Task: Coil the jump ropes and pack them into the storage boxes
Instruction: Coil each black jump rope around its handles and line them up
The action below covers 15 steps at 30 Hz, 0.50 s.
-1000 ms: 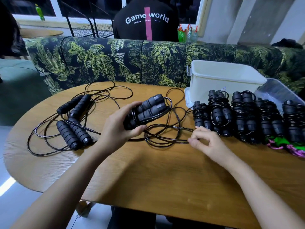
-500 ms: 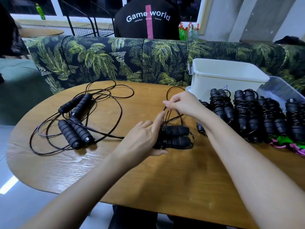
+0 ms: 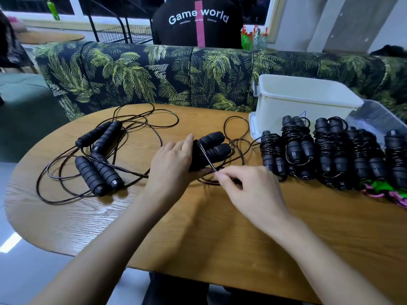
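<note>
Right hand point(image 3: 253, 192) drawn back — pinches cord point(image 3: 206, 156), left hand point(image 3: 174, 164) grips handles point(image 3: 214, 144)

Half a second ago the right hand point(image 3: 248, 190) was raised at 12 o'clock of the handles point(image 3: 214, 144), lifting the cord point(image 3: 206, 156) over them. It has since come back down to about 5 o'clock of them, close to the table point(image 3: 198, 227), and pinches the cord there. One strand now runs taut and slanting across the handles' near end, just beside the left hand point(image 3: 174, 164). The handles have turned as well: they pointed to 3 o'clock then and now angle towards 2 o'clock (a second ago they were tilted much the same way). The slack that lay heaped at 5 o'clock of them a second ago has thinned, leaving a loose loop point(image 3: 236, 128) at 1 o'clock.
</note>
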Available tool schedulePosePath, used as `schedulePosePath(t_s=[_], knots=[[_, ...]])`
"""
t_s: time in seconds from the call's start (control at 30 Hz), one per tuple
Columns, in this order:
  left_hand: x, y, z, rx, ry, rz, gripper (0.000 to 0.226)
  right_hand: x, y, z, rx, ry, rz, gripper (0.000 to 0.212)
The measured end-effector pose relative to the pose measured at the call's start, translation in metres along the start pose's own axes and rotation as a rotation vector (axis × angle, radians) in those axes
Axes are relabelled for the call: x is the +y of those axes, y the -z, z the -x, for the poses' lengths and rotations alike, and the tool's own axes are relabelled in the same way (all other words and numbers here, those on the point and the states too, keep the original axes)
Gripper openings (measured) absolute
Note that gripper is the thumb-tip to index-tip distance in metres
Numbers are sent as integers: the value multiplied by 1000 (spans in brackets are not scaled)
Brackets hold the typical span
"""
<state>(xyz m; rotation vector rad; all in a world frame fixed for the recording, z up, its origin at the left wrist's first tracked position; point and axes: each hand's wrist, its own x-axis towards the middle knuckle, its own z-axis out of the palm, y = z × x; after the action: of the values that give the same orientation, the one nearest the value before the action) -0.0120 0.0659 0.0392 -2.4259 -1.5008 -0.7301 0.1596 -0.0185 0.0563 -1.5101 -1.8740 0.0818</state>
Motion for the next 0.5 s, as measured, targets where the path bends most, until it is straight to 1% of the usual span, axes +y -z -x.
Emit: schedulePosePath(t_s=[0.13,0.23,0.33,0.43,0.5], knots=[[5,4,-2,-40,84,89,92,9,-4,16,59,102,17,27],[1,4,-3,-59,191,296,101,15,-7,24,78,171,90,31],[-1,8,-3,-48,220,475,115,22,-11,29,99,194,128,32],[0,7,1,-46,218,616,105,28,-17,29,125,197,151,33],[2,4,3,-46,232,726,102,29,-28,27,121,224,183,33]])
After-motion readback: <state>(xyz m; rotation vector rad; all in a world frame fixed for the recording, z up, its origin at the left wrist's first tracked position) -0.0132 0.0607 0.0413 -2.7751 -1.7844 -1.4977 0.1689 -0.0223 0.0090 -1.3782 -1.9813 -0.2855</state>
